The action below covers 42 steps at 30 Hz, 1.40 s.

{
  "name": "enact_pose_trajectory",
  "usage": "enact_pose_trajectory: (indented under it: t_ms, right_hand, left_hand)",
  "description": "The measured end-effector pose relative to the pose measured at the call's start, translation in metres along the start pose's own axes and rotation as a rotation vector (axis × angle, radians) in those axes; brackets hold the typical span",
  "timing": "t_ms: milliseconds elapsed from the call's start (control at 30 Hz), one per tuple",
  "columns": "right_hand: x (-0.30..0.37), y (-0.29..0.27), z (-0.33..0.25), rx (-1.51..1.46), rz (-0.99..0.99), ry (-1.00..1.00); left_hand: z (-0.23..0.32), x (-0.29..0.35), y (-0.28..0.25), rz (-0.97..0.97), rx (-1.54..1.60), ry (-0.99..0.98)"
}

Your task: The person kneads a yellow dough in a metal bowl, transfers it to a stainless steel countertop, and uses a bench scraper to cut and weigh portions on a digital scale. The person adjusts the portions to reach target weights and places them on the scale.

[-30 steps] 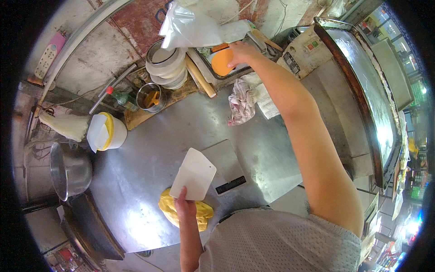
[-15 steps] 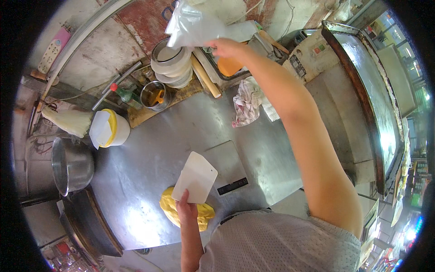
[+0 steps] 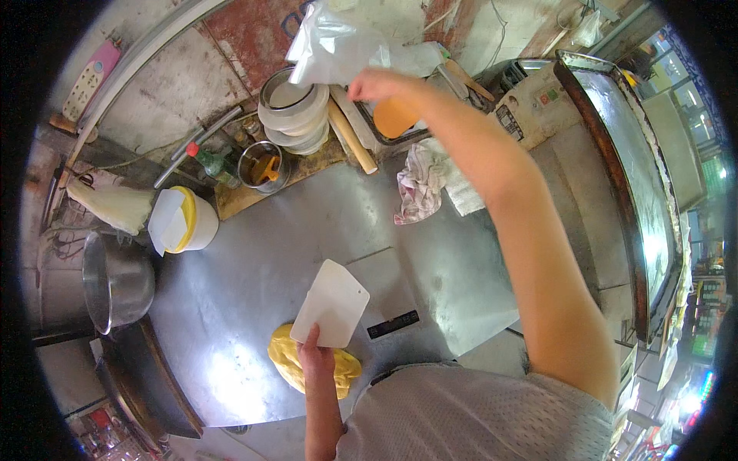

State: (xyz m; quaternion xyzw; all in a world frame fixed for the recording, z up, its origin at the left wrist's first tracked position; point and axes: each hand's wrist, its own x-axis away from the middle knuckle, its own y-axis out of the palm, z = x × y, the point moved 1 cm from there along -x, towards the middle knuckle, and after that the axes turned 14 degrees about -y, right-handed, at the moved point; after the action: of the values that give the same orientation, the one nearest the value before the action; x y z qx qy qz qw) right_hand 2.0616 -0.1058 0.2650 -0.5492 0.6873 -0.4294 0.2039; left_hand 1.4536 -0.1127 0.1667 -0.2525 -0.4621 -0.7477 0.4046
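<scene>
The left hand [image 3: 314,355] grips a white plastic scraper [image 3: 331,304] by its lower edge, resting on the yellow dough [image 3: 286,361] that lies near the front of the steel tabletop [image 3: 254,269]. The right hand [image 3: 377,83] reaches far back and pinches a clear plastic bag [image 3: 330,42] held up over a stack of white bowls [image 3: 292,115]. Between the two sit a crumpled cloth [image 3: 419,184], a wooden rolling pin [image 3: 352,138] and a small black bar [image 3: 393,324] — to the left, a white lidded tub [image 3: 184,220] and a metal pot [image 3: 115,280]
</scene>
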Motion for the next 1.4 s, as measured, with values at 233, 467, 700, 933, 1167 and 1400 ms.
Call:
enact_pose_trajectory:
  t_ms: [233,467,700,933,1167,1400]
  right_hand:
    - [-0.017,0.014,0.003,0.149,0.449,-0.133]
    - [0.005,-0.096,0.044,0.053,0.344,-0.027]
    - [0.009,-0.061,0.063,0.343,0.108,0.127]
    - [0.035,0.019,0.056,0.446,0.147,0.315]
    - [0.026,-0.04,0.113,0.537,0.142,0.214]
    - [0.022,0.003,0.107,0.444,0.133,-0.223]
  left_hand:
    - [0.005,0.006,0.003,-0.016,-0.028,0.004]
    - [0.0,-0.001,-0.001,0.021,-0.022,-0.008]
    - [0.001,-0.004,0.01,-0.015,-0.025,-0.015]
    - [-0.001,0.001,-0.006,0.002,-0.01,-0.008]
    - [-0.002,-0.005,-0.001,0.008,0.0,-0.014]
    - [-0.003,-0.013,0.008,0.231,-0.021,-0.076]
